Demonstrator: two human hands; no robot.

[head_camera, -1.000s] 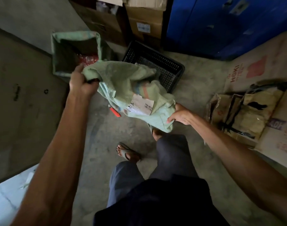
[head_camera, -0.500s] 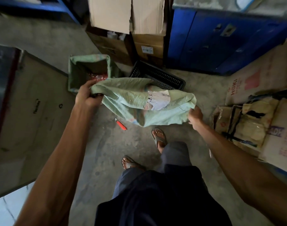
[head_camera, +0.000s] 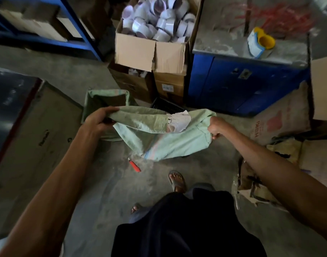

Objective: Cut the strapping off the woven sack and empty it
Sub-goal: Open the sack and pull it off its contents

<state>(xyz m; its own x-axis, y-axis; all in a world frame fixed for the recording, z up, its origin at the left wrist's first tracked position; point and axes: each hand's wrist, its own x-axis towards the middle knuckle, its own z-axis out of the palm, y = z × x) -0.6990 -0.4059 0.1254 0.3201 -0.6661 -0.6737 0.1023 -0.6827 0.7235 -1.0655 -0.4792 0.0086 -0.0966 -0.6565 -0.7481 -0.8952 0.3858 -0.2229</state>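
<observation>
A limp pale-green woven sack (head_camera: 159, 138) with a white paper label (head_camera: 178, 120) hangs stretched between my two hands above the floor. My left hand (head_camera: 98, 120) grips its left corner, and my right hand (head_camera: 215, 127) is clenched on its right corner. The sack looks flat and slack. A red-handled cutter (head_camera: 134, 165) lies on the concrete floor just below the sack. No strapping shows on the sack.
A second green sack-lined box (head_camera: 95, 101) stands open behind my left hand. A black plastic crate (head_camera: 168, 107) sits beyond the sack. Cardboard boxes (head_camera: 151, 54) with white rolls and a blue cabinet (head_camera: 248, 84) stand behind. Flattened cardboard (head_camera: 270, 164) lies at right.
My hands have moved apart, stretching the sack wider and flatter. My view has tilted up, showing the box of rolls and the cabinet top.
</observation>
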